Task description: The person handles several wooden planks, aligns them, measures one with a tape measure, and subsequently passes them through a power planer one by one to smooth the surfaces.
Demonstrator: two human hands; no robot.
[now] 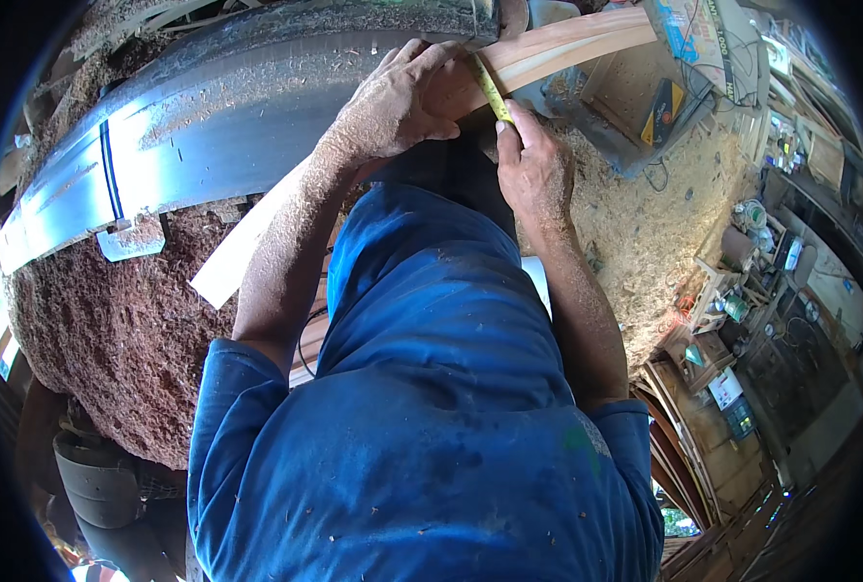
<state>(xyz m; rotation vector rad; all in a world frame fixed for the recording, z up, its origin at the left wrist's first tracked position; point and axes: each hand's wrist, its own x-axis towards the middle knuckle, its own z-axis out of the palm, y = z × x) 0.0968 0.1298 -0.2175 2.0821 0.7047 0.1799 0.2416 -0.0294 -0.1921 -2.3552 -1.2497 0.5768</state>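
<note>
A long pale wooden board (565, 41) lies across the upper middle against a grey metal machine bed (218, 112). My left hand (393, 102) is closed over the board, with bent fingers at the bed's near edge and sawdust on the skin. A yellow tape measure (490, 82) runs across the board. My right hand (533, 170) grips the tape's near end between thumb and fingers, to the right of my left hand. A white strip (233, 252) shows beneath my left forearm; whether it is part of the board is unclear.
A cluttered machine housing (693, 48) with cables stands at upper right. A sawdust-covered floor (635, 242) lies right of my legs, with shelves of containers and tools (742, 320) along the far right. A heap of reddish shavings (111, 349) fills the left below the bed, beside grey drums (97, 480).
</note>
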